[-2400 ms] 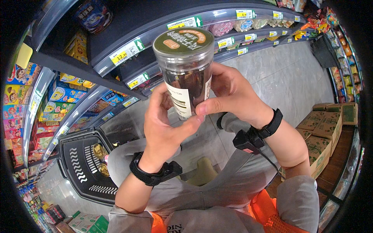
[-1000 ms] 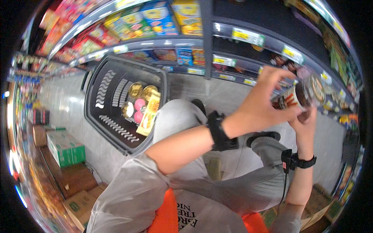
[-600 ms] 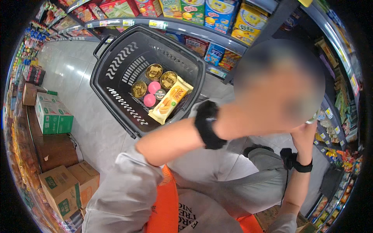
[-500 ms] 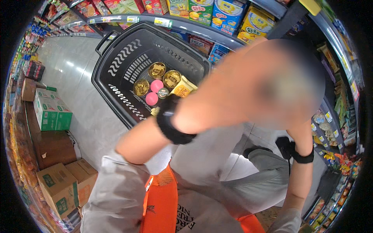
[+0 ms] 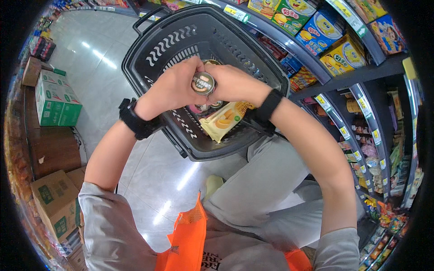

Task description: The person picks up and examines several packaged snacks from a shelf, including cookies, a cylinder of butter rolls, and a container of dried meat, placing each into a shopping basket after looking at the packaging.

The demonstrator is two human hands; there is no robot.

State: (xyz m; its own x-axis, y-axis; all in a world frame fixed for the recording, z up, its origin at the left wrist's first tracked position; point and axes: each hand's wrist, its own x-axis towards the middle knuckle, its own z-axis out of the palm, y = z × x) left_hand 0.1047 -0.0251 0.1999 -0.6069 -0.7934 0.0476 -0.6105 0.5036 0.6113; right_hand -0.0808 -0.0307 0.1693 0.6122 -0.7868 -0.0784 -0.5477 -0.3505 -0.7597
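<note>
My left hand (image 5: 178, 86) and my right hand (image 5: 233, 83) are closed round an upright jar, its round, dark-labelled lid (image 5: 202, 83) facing up inside the black plastic basket (image 5: 142, 135). A yellow pack of snacks (image 5: 219, 124) lies beside my right hand in the basket. Gold-lidded and pink-lidded containers show partly under and around my hands, mostly hidden by them.
Shelves of colourful snack boxes (image 5: 325, 29) curve along the top and right. Green-and-white cartons (image 5: 58, 103) and brown cardboard boxes (image 5: 56, 205) stand on the left by a wooden platform (image 5: 53, 149). The tiled floor (image 5: 97, 54) runs between. My bent grey-clad legs are below the basket.
The jar has moved from out at my right to over the middle of the basket, held by both hands. My view has swung round toward the basket.
</note>
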